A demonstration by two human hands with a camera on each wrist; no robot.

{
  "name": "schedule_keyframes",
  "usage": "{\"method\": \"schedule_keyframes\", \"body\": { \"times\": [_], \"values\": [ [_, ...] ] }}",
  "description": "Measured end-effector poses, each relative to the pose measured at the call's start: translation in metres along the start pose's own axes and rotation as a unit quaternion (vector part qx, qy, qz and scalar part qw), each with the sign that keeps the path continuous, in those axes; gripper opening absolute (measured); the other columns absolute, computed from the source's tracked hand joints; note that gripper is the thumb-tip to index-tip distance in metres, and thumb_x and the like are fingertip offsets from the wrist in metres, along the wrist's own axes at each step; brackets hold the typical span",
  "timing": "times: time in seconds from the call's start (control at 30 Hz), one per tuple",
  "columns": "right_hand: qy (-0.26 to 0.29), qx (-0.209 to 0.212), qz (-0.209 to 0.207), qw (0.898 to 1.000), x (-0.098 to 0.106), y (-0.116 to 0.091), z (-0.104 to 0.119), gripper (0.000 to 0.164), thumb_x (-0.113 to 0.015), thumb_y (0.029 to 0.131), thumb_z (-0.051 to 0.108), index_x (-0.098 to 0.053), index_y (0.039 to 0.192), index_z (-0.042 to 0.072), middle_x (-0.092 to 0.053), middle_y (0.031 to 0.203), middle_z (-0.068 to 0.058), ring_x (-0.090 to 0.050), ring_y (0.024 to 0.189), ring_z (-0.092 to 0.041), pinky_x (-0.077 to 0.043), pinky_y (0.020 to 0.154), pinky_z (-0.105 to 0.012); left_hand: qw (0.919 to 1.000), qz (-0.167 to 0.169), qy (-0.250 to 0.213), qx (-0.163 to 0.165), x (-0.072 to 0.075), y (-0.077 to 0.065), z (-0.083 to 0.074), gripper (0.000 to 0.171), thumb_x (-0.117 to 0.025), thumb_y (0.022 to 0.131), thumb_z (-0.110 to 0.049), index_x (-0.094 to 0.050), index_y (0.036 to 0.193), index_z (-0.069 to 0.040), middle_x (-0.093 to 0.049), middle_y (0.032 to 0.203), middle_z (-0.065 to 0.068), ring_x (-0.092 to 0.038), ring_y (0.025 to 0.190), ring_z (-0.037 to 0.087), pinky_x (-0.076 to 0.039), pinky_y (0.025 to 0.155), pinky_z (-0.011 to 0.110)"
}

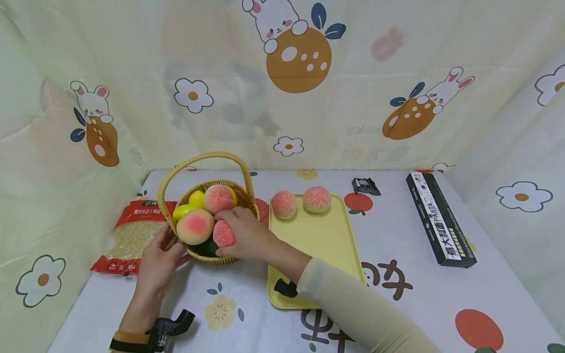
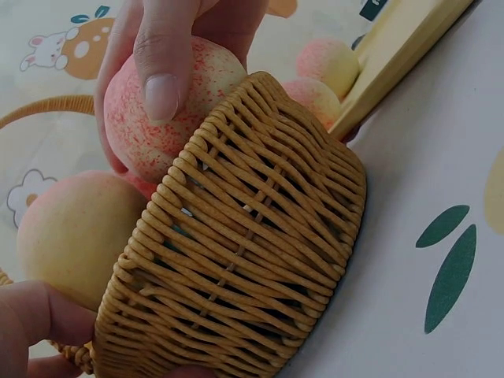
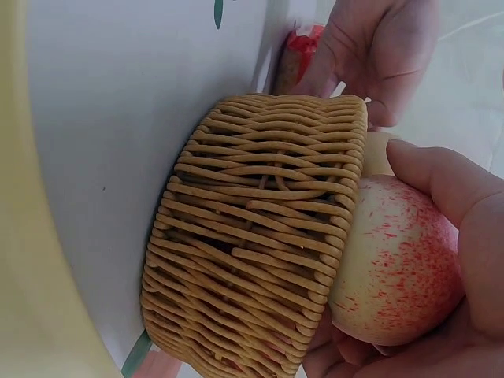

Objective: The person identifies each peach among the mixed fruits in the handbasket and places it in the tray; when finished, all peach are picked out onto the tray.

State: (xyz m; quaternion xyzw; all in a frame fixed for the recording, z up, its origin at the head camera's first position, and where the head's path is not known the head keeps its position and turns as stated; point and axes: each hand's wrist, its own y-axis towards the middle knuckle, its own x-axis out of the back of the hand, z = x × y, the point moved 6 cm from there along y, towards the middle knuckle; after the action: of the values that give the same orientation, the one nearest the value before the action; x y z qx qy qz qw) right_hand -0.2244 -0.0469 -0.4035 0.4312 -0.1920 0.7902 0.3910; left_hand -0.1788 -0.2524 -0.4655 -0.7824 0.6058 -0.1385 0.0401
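A wicker basket (image 1: 216,262) with an arched handle stands left of the middle of the table. My right hand (image 1: 251,235) grips a red-speckled peach (image 1: 224,233) at the basket's right front rim, thumb and fingers around the fruit. At the left rim, my left hand (image 1: 159,260) holds the basket, its fingertips partly hidden behind the wicker. Inside lie a smooth peach (image 1: 195,227), another speckled peach (image 1: 218,199) and yellow fruits (image 1: 182,212). Something dark (image 1: 205,248) shows low in the basket; its kind cannot be told.
Two speckled peaches, one left (image 1: 284,204) and one right (image 1: 317,199), sit at the back of a yellow tray (image 1: 309,240). A red-ended pasta bag (image 1: 137,235) lies left of the basket. Farther right are a small black packet (image 1: 366,186) and a long black pasta box (image 1: 441,220).
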Motion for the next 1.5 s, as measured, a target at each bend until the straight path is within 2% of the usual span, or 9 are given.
{"method": "schedule_keyframes", "body": {
  "times": [0.27, 0.8, 1.17, 1.5],
  "values": [
    [0.016, -0.007, -0.001, 1.000, -0.003, 0.001, -0.002, 0.064, -0.086, 0.088, 0.032, -0.055, 0.142, 0.020, -0.053, 0.143, -0.006, -0.046, 0.135, -0.025, -0.054, 0.110, -0.036, 1.0000, 0.005, -0.004, 0.001, -0.001, 0.000, 0.000, 0.077, -0.062, 0.107, -0.024, -0.019, 0.170, -0.037, -0.029, 0.175, 0.005, -0.048, 0.149, 0.031, -0.062, 0.099, 0.038],
    [0.019, 0.002, -0.011, 1.000, 0.001, 0.000, -0.002, 0.064, -0.084, 0.088, 0.030, -0.053, 0.142, 0.017, -0.054, 0.141, -0.004, -0.047, 0.130, -0.024, -0.053, 0.108, -0.034, 1.0000, 0.005, -0.002, 0.004, -0.001, 0.003, 0.001, 0.077, -0.063, 0.107, -0.026, -0.019, 0.169, -0.039, -0.029, 0.175, 0.004, -0.048, 0.149, 0.031, -0.062, 0.099, 0.040],
    [0.075, 0.032, -0.030, 0.996, 0.016, -0.007, 0.000, 0.067, -0.085, 0.087, 0.029, -0.054, 0.144, 0.012, -0.057, 0.144, -0.004, -0.050, 0.133, -0.020, -0.050, 0.115, -0.037, 1.0000, 0.003, 0.003, 0.004, 0.000, 0.002, 0.002, 0.078, -0.063, 0.107, -0.026, -0.018, 0.170, -0.039, -0.028, 0.176, 0.005, -0.047, 0.149, 0.031, -0.062, 0.098, 0.038],
    [0.117, 0.029, -0.031, 0.992, 0.023, -0.019, -0.009, 0.065, -0.084, 0.086, 0.026, -0.054, 0.142, 0.010, -0.058, 0.138, -0.003, -0.052, 0.127, -0.019, -0.053, 0.108, -0.035, 0.9999, 0.009, 0.007, 0.007, 0.001, 0.004, 0.005, 0.079, -0.062, 0.107, -0.025, -0.017, 0.169, -0.041, -0.027, 0.176, 0.004, -0.048, 0.149, 0.031, -0.062, 0.098, 0.037]
  ]
}}
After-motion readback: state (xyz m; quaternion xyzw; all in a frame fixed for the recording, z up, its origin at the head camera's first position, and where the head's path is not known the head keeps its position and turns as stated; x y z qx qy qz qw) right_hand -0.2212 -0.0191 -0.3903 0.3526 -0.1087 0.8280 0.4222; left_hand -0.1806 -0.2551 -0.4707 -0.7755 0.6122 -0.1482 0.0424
